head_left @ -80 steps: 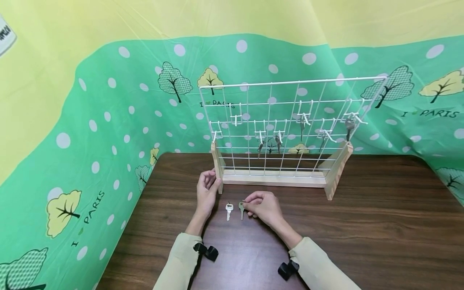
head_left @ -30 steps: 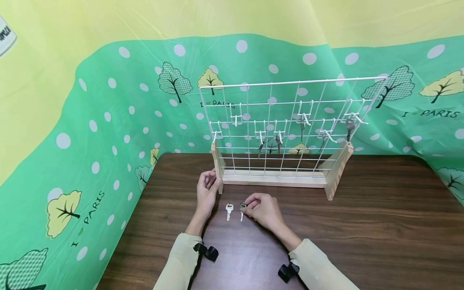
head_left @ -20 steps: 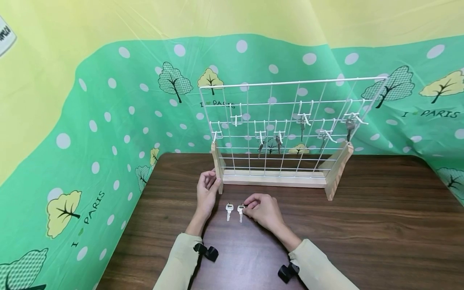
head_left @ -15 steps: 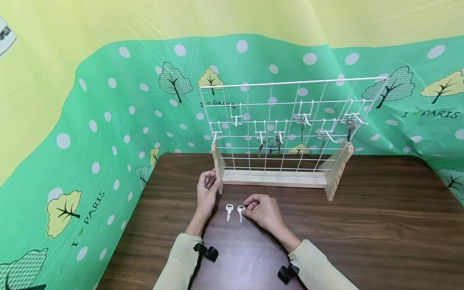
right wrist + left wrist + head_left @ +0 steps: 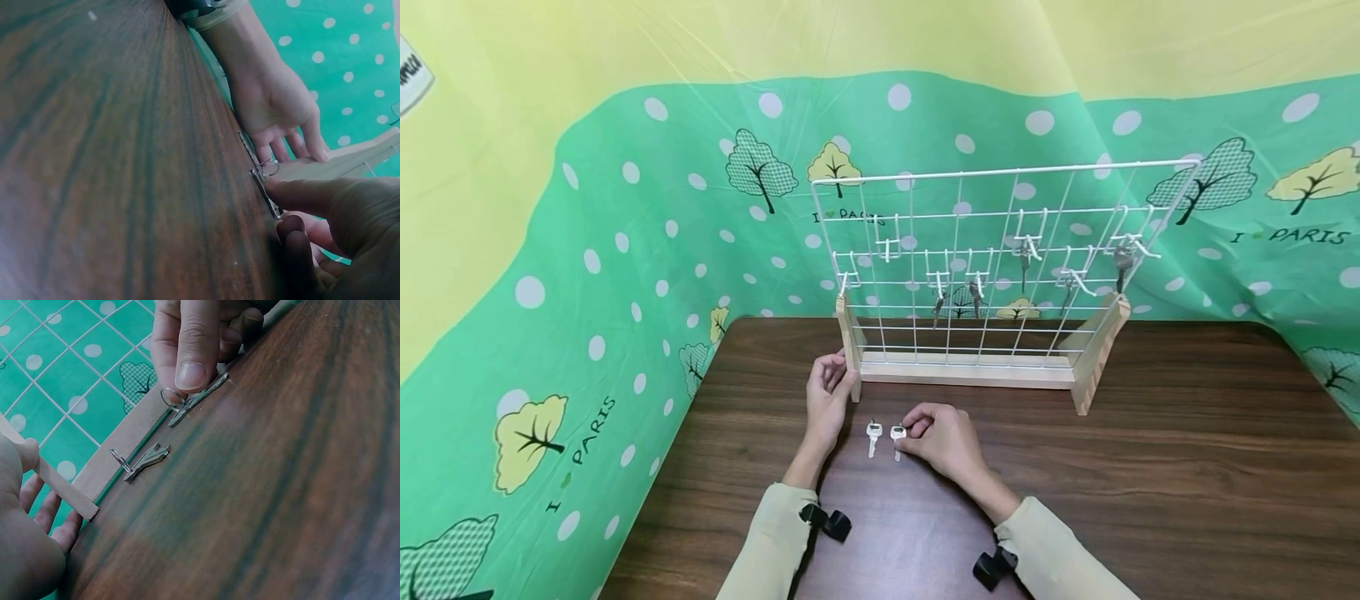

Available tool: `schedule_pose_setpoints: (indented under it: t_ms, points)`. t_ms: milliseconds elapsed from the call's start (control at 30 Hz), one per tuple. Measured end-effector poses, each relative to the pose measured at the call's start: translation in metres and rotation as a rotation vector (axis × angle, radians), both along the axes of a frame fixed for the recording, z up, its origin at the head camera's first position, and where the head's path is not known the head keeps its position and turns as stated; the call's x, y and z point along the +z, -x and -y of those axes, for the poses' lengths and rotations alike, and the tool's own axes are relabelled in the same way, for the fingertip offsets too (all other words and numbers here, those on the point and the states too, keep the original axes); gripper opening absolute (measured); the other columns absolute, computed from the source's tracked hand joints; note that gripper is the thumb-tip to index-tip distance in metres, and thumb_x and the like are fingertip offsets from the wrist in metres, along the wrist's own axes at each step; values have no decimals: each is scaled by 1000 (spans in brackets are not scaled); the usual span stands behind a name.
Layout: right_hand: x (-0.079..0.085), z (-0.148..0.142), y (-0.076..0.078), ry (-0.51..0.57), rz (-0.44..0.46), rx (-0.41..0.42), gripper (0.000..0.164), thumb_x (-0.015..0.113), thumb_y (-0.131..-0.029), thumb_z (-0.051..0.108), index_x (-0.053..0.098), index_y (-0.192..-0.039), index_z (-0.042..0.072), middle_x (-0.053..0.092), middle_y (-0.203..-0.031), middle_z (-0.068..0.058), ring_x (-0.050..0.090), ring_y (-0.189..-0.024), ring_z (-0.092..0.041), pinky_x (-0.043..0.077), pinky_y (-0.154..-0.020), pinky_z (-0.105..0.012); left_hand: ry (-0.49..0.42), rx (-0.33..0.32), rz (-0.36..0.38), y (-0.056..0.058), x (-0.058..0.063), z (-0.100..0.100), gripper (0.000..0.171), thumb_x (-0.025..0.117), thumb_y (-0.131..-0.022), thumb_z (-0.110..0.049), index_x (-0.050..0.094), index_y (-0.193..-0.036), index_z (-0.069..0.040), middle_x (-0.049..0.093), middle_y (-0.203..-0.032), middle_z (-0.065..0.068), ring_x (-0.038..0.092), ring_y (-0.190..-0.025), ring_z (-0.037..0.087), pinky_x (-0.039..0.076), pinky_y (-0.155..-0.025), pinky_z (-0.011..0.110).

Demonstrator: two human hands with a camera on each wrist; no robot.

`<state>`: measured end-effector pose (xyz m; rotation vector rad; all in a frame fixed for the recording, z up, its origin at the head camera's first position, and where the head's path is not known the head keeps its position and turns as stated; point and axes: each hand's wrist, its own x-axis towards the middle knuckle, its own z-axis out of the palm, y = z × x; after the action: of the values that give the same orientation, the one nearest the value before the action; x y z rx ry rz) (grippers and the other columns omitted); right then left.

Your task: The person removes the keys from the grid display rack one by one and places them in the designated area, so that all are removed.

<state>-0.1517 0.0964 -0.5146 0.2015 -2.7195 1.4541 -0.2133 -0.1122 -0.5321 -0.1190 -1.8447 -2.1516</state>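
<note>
Right hand [image 5: 947,442], lower centre of frame: fingers curled, thumb and fingertips pinching silvery key [image 5: 897,432] on table [image 5: 1187,458]. Second key [image 5: 873,431], notched and ringed, lies just left of it. Left hand [image 5: 827,402], left of centre: half curled, gripping side upright of rack [image 5: 962,371]. Rack: pale wood base, white wire grid; hanging keys [image 5: 1123,258] on hooks. Table dark brown, streaked grain. Cloth [image 5: 625,200] behind: green and yellow, creased, dotted.
</note>
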Motion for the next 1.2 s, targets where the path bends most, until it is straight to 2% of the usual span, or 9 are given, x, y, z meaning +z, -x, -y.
schedule_pose_setpoints:
  t_ms: [167, 367, 500, 767, 1000, 1200]
  points:
    - [0, 0, 1, 8, 4, 7, 24, 102, -75, 14, 82, -87, 16, 69, -69, 14, 61, -60, -2, 48, -58, -23, 1, -2, -4, 0, 0, 0, 29, 68, -101, 12, 51, -123, 18, 62, -150, 33, 66, -124, 9, 45, -122, 37]
    - [4, -2, 4, 80, 38, 1, 19, 99, -79, 10, 82, -87, 14, 70, -69, 11, 61, -61, -4, 47, -58, -19, -3, -6, -3, 0, 0, 1, 30, 68, -101, 12, 50, -124, 19, 62, -151, 33, 66, -126, 11, 45, -123, 39]
    - [8, -3, 6, 118, 19, -7, 16, 96, -82, 7, 82, -87, 13, 70, -70, 9, 61, -62, -5, 48, -59, -17, -2, -3, 0, 0, 0, 1, 30, 69, -101, 11, 50, -124, 18, 62, -151, 32, 66, -127, 13, 45, -123, 40]
    - [29, -8, 6, 224, -21, -56, 12, 93, -87, 5, 82, -92, 8, 73, -75, 1, 62, -60, -7, 51, -56, -18, 3, -5, -7, 0, 0, 0, 29, 69, -101, 11, 51, -123, 18, 63, -150, 32, 65, -127, 14, 46, -123, 42]
    - [50, -12, 3, 283, -23, -59, 10, 89, -91, 5, 82, -98, 4, 74, -81, -5, 61, -57, -11, 48, -46, -22, -2, -7, -2, 1, 1, 0, 29, 68, -101, 11, 51, -124, 18, 62, -150, 32, 65, -127, 14, 45, -124, 40]
    - [64, -14, 2, 343, -54, -62, 11, 89, -93, 5, 82, -101, 3, 74, -86, -8, 62, -63, -12, 51, -55, -20, 6, -4, 6, 0, 0, 0, 29, 68, -101, 11, 51, -124, 17, 62, -151, 32, 65, -128, 14, 45, -123, 38]
